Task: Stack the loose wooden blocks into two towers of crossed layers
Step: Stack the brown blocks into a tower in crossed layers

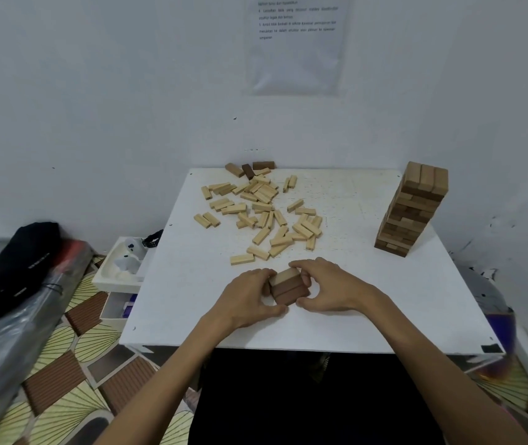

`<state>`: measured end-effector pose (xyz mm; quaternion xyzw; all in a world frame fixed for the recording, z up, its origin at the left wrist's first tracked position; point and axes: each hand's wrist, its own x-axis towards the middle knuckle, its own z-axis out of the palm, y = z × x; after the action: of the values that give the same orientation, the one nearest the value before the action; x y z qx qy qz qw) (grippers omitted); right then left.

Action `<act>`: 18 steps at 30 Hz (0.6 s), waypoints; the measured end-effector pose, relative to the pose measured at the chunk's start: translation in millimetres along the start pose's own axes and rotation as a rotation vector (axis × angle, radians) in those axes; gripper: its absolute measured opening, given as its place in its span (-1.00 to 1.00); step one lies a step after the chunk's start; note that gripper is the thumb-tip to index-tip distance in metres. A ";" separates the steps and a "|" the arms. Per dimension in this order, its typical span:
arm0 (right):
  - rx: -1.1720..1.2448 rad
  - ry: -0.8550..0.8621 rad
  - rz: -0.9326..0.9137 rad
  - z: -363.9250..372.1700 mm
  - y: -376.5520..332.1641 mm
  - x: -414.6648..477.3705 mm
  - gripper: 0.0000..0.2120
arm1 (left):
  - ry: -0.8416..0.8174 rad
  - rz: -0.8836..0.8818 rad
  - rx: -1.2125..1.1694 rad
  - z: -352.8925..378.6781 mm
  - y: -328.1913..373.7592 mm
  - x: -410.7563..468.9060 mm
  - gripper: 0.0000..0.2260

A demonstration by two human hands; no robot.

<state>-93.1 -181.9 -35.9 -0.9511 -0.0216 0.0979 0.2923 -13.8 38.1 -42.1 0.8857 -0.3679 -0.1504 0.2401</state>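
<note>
Both hands' grip (288,292) presses three side-by-side blocks (289,286).

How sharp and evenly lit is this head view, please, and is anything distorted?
Head view: light is soft and even, with no glare on the white table; wide-angle bending leans the finished tower; the wall notice is too blurred to read; left and right edges smear.

The left hand (249,298) and right hand (330,285) were bare, without rings or watch, both forearms unsleeved, above dark clothing (314,399) at the lap.
</note>
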 end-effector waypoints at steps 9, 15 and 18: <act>-0.011 -0.027 -0.025 -6.5 1.5 8.3 -0.36 | -0.170 -0.009 0.030 -16.7 5.4 11.0 -0.46; -0.011 -0.039 -0.022 -8.3 1.1 7.6 -0.39 | -0.235 -0.021 0.029 -23.7 8.6 13.0 -0.46; -0.007 -0.053 -0.014 -8.5 0.3 7.7 -0.38 | -0.232 -0.048 0.011 -23.5 9.8 12.1 -0.48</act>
<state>-83.8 -186.1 -30.6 -0.9490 -0.0364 0.1208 0.2890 -0.8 30.7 -18.2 0.8722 -0.3726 -0.2556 0.1873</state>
